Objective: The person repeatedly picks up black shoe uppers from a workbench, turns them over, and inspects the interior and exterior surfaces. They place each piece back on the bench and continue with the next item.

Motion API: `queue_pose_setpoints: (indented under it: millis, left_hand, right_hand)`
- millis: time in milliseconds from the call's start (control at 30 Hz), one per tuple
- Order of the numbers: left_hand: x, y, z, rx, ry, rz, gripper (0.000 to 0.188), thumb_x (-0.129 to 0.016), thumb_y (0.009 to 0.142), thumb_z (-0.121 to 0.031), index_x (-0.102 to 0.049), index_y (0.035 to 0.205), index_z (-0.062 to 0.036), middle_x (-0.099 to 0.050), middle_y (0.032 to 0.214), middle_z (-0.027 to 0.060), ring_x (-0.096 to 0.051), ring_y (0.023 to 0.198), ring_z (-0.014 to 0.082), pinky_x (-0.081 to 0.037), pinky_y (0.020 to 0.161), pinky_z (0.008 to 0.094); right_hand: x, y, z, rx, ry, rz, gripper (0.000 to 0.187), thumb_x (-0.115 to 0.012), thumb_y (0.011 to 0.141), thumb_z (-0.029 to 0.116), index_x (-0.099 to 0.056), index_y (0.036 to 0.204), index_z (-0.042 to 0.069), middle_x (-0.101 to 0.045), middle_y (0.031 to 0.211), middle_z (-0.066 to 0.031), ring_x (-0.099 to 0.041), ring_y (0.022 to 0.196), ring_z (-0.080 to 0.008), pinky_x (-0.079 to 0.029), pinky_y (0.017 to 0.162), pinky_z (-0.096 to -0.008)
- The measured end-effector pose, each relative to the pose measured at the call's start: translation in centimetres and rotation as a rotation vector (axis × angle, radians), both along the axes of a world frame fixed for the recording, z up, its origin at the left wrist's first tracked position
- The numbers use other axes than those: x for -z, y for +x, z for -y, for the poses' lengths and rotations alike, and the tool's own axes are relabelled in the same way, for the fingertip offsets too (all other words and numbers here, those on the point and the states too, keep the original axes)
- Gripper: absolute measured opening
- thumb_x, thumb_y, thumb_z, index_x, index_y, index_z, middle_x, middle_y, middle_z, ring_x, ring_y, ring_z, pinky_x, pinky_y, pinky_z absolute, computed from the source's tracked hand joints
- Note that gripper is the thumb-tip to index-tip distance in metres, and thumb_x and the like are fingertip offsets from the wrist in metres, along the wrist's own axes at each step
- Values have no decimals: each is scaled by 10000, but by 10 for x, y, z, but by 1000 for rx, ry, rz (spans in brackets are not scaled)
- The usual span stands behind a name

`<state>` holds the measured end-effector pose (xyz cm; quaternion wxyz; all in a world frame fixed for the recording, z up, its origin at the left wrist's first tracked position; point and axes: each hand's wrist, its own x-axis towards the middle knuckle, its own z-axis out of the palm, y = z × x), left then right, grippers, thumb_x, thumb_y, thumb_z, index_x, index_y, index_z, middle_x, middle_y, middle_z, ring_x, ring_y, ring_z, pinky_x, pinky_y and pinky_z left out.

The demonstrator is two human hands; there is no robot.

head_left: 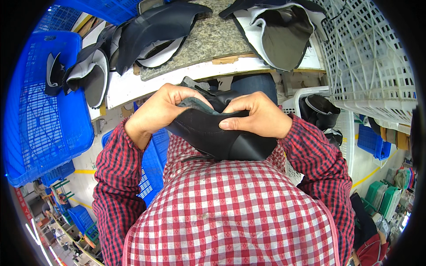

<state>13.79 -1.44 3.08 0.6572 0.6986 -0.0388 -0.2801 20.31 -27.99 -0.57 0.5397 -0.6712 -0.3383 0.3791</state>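
Close to my chest I hold a black shoe upper (204,126), part smooth leather and part matt fabric with a dotted stitch line. Its open edge faces up and shows a dark grey lining. My left hand (166,108) grips the edge on the left, its fingers hidden inside the opening. On the right, my right hand (257,115) pinches the same edge, thumb outside and fingers inside. Beyond the hands, on the worktable, lie a dark upper with white lining (155,35) and another with grey-brown lining (286,37).
A blue crate (49,119) stands at the left, with more uppers (91,73) between it and the table. A stone slab (217,40) lies on the white worktable (126,88). At the right are a tall white basket (368,53) and a lower white crate (348,133) holding black uppers.
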Motion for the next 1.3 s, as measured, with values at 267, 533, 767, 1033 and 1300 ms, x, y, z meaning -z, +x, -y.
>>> queue_pose_setpoints:
  millis: [267, 533, 767, 1033, 1300]
  left_hand:
    - [5, -8, 0, 12, -29, -31, 200, -717, 957, -50, -735, 1144, 21, -759, 1015, 34, -680, 916, 74, -538, 842, 243]
    - [-2, -13, -7, -79, 78, 36, 256, -631, 1060, -202, -696, 1167, 21, -719, 995, 12, -640, 925, 79, -509, 862, 253]
    - [-2, -63, 22, -320, 378, 264, 417, -773, 943, -92, -536, 1275, -6, -714, 1117, 135, -685, 1109, 185, -533, 939, 333]
    - [4, -77, 27, -513, 332, 301, 465, -839, 843, 12, -565, 1219, -1, -677, 1118, 61, -644, 1089, 131, -506, 983, 300]
    - [-1, -77, 31, -526, 315, 301, 441, -851, 836, -11, -576, 1181, -4, -696, 1054, 58, -662, 1014, 121, -525, 942, 291]
  right_hand:
    - [-1, 6, -3, -93, 8, 74, 262, -845, 881, 249, -796, 1017, 31, -754, 852, -101, -715, 763, -201, -537, 730, -327]
    - [2, -6, -7, -12, -18, 102, 248, -834, 896, 247, -778, 987, 23, -711, 855, -91, -671, 764, -203, -508, 708, -338]
    - [-4, 1, -13, -82, -17, 277, 290, -808, 918, 271, -709, 1041, 28, -675, 881, -96, -645, 790, -245, -504, 736, -367]
    - [-19, -6, -35, -168, -53, 608, 393, -733, 959, 327, -561, 1081, -5, -690, 935, -224, -683, 932, -437, -530, 769, -512]
    - [-18, -3, -37, -273, -33, 623, 336, -677, 1006, 297, -532, 989, -5, -662, 890, -209, -669, 892, -435, -522, 757, -518]
